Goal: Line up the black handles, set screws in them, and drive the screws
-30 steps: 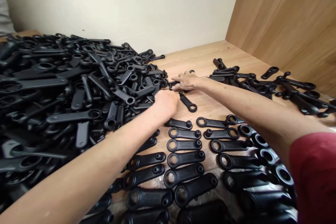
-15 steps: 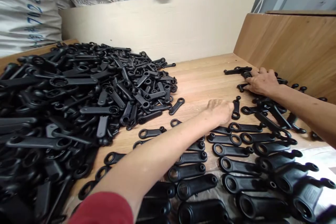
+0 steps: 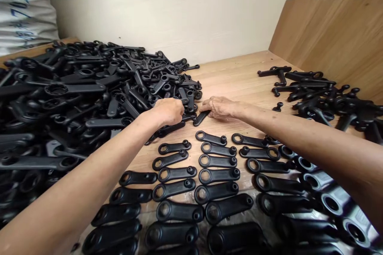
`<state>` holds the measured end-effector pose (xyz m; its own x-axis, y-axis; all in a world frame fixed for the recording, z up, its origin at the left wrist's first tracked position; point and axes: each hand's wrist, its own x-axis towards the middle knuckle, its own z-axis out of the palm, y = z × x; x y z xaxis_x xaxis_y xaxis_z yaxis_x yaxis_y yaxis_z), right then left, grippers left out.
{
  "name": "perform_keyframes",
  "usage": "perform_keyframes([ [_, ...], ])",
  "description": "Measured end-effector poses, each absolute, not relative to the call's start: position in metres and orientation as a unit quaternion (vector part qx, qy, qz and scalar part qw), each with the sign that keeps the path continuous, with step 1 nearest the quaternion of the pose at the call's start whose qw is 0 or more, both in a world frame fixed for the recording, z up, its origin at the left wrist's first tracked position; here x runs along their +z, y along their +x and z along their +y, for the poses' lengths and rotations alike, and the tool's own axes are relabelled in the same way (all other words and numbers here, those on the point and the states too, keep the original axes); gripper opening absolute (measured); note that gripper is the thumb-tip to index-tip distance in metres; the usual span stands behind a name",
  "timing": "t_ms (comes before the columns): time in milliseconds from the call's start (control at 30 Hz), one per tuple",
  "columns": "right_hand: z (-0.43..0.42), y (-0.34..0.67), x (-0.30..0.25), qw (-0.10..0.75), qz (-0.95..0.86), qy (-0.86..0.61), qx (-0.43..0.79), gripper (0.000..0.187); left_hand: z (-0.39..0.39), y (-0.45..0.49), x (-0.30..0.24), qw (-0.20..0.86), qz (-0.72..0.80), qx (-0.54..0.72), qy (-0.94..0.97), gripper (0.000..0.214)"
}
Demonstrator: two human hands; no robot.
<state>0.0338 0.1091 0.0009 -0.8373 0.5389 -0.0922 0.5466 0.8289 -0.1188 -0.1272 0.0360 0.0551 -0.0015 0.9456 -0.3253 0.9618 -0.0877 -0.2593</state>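
My left hand is at the right edge of a big heap of black plastic crank arms. Its fingers are curled closed, and their tips are hidden, so whatever they hold does not show. Just to the right, my right hand has its fingers closed over the ring end of a single black crank arm lying on the wooden table. Below both hands, crank arms lie flat in several columns, each with a ring at one end.
A smaller jumbled pile of black arms lies by the wooden side panel. A pale board closes off the back. A marked white sack stands at the far left. Clear plastic sheeting lies under the nearer rows.
My right hand has moved left from the right-hand pile to the lone crank arm near the heap. My left hand has moved left from the rows to the heap's edge. The view has tilted down slightly.
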Motion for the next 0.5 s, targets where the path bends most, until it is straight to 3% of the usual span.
perform_keyframes([
  [300, 0.116, 0.117, 0.017, 0.167, 0.86, 0.481, -0.036, 0.023, 0.036, -0.137, 0.061, 0.013, 0.693, -0.25, 0.675, 0.019],
  [367, 0.108, 0.127, 0.021, 0.195, 0.828, 0.526, -0.025, 0.036, 0.038, -0.143, 0.061, 0.024, 0.689, -0.246, 0.681, 0.018],
  [433, 0.1, 0.129, 0.027, 0.196, 0.812, 0.549, -0.023, 0.045, 0.039, -0.147, 0.06, 0.037, 0.681, -0.239, 0.691, 0.018],
  [500, 0.094, 0.127, 0.033, 0.155, 0.826, 0.542, -0.005, 0.038, 0.041, -0.149, 0.058, 0.049, 0.675, -0.232, 0.698, 0.018],
])
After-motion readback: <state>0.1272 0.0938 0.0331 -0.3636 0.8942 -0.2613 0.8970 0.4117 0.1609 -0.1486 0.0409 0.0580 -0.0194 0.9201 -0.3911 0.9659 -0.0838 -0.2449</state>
